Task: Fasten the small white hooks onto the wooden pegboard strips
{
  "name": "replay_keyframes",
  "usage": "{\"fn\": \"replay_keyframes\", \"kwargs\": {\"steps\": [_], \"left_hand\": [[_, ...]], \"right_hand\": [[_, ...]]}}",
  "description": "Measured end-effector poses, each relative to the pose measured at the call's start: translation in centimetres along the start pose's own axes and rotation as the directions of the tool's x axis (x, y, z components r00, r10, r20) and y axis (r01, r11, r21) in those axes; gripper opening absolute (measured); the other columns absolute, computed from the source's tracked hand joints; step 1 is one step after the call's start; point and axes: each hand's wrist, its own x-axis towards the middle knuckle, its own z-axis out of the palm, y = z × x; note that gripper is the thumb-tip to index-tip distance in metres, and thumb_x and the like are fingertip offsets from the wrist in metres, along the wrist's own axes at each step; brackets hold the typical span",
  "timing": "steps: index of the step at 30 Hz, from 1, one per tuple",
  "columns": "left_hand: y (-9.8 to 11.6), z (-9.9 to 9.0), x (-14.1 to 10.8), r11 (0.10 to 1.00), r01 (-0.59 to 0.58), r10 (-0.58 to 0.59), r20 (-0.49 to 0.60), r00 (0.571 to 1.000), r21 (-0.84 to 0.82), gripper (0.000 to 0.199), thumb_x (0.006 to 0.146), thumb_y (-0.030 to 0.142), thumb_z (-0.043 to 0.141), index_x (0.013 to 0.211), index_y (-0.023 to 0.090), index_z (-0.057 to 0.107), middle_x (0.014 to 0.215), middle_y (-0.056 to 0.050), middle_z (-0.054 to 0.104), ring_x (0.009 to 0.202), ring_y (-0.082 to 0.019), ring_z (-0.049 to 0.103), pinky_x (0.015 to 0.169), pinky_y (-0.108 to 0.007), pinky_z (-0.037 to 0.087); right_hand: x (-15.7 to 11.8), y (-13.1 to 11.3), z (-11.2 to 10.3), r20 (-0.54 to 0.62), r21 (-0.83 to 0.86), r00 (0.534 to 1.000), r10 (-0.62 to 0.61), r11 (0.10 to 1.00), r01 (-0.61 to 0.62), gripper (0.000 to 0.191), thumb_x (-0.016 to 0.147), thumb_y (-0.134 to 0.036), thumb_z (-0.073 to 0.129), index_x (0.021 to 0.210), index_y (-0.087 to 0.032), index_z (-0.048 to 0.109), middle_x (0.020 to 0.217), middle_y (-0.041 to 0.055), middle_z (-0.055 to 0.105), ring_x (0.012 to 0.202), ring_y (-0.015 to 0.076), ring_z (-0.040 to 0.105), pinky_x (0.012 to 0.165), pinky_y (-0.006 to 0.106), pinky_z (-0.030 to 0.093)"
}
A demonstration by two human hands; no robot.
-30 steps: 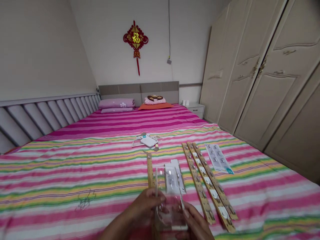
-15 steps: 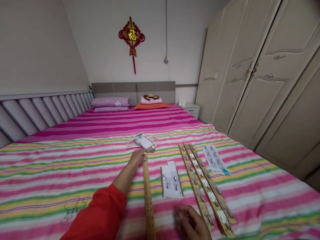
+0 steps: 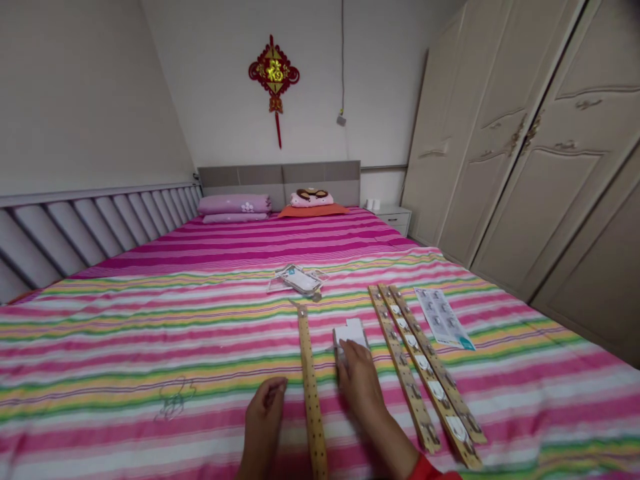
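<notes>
Since half a second ago the left hand [image 3: 264,417] has drawn back from the far end of the lone wooden strip [image 3: 311,387] and now lies low on the striped blanket [image 3: 125,353], just left of that strip, fingers loosely curled and holding nothing. Meanwhile the right hand [image 3: 361,383] has gone forward from the near edge and lies flat over the white card [image 3: 352,331], palm down, fingers spread rather than pinched; only the far end of the card shows beyond the fingertips. Whether the fingers grasp the card or only press on it cannot be told. That card sits just to the right of the lone strip, between it and a group of three wooden strips [image 3: 425,370], which carry white round pieces along their length. A printed sheet [image 3: 443,319] lies beside the far end of those three. Farther up the bed, past the end of the lone strip, rests a clear plastic packet [image 3: 299,280]. Pillows [image 3: 234,207] lie at the headboard, and a wardrobe [image 3: 525,147] stands at the right.
</notes>
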Motion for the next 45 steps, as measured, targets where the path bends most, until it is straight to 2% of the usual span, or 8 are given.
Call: {"fn": "replay_keyframes", "kwargs": {"steps": [9,14,17,20,24,26,33,45], "left_hand": [[-2.2,-0.1,-1.7,0.985,-0.122,0.118,0.043,0.992,0.119,0.021,0.081,0.039,0.051,0.086,0.021,0.061,0.086,-0.005,0.066,0.084,-0.022,0.062,0.077,-0.032,0.048],[-2.1,0.0,-1.7,0.990,-0.117,0.115,0.028,0.993,0.083,0.021,0.079,0.039,0.053,0.085,0.021,0.062,0.084,-0.005,0.066,0.083,-0.022,0.061,0.075,-0.032,0.048],[-1.7,-0.2,-1.5,0.997,-0.073,0.073,0.012,0.997,0.013,0.024,0.076,0.041,0.056,0.084,0.019,0.064,0.083,-0.006,0.067,0.082,-0.023,0.061,0.076,-0.032,0.048],[-0.7,-0.2,-1.5,0.995,0.020,-0.022,-0.012,1.000,-0.101,0.028,0.071,0.043,0.061,0.081,0.017,0.064,0.081,-0.007,0.068,0.081,-0.023,0.061,0.075,-0.033,0.047],[2.3,0.4,-2.6,0.960,0.101,-0.091,0.051,0.995,-0.262,0.026,0.069,0.039,0.066,0.081,0.016,0.065,0.081,-0.006,0.068,0.082,-0.021,0.060,0.076,-0.030,0.045],[4.1,1.1,-3.6,0.922,0.169,-0.119,0.161,0.980,-0.349,0.025,0.070,0.038,0.066,0.083,0.016,0.066,0.082,-0.006,0.068,0.081,-0.019,0.060,0.075,-0.028,0.045],[8.0,2.8,-6.6,0.724,0.412,-0.245,0.352,0.903,-0.553,0.029,0.066,0.041,0.071,0.077,0.014,0.065,0.061,0.000,0.059,0.056,-0.010,0.053,0.054,-0.021,0.041],[9.1,2.7,-8.0,0.581,0.503,-0.297,0.408,0.863,-0.640,0.026,0.066,0.036,0.072,0.068,0.013,0.060,0.059,0.001,0.056,0.051,-0.008,0.049,0.046,-0.018,0.035]], "right_hand": [[2.2,0.4,2.0,-0.019,0.164,0.998,0.052,0.985,-0.048,0.029,0.076,-0.004,0.047,0.080,-0.018,0.073,0.104,0.0149,0.064,0.105,0.0297,0.050,0.093,0.042,0.033],[1.3,0.0,0.8,-0.026,0.427,0.991,0.130,0.898,-0.107,0.022,0.080,-0.022,0.051,0.091,-0.018,0.070,0.108,0.0124,0.064,0.107,0.0274,0.051,0.094,0.041,0.036],[-0.3,-0.6,-0.1,0.034,0.591,0.973,0.229,0.780,-0.205,0.035,0.082,-0.041,0.048,0.092,-0.014,0.067,0.088,0.0122,0.069,0.082,0.0248,0.063,0.074,0.038,0.049],[-2.6,-1.5,-1.1,0.126,0.708,0.944,0.303,0.639,-0.300,0.045,0.076,-0.055,0.051,0.086,-0.013,0.065,0.071,0.0087,0.069,0.056,0.0207,0.064,0.055,0.034,0.051],[-5.4,-3.1,-2.5,0.388,0.851,0.851,0.352,0.216,-0.478,0.033,0.063,-0.044,0.073,0.075,-0.016,0.064,0.058,0.0003,0.065,0.048,0.0149,0.061,0.049,0.025,0.048],[-6.4,-3.9,-3.0,0.434,0.859,0.843,0.319,0.137,-0.494,0.028,0.062,-0.039,0.075,0.071,-0.016,0.064,0.056,-0.0021,0.063,0.047,0.0131,0.060,0.047,0.022,0.045],[-8.8,-6.0,-3.8,0.447,0.837,0.853,0.270,0.211,-0.505,0.028,0.071,-0.043,0.067,0.072,-0.015,0.062,0.046,-0.0026,0.059,0.041,0.0106,0.052,0.043,0.019,0.037],[-9.5,-6.1,-4.0,0.353,0.807,0.899,0.260,0.401,-0.433,0.031,0.069,-0.045,0.067,0.066,-0.014,0.064,0.048,-0.0050,0.046,0.044,0.0076,0.037,0.043,0.019,0.028]]}}
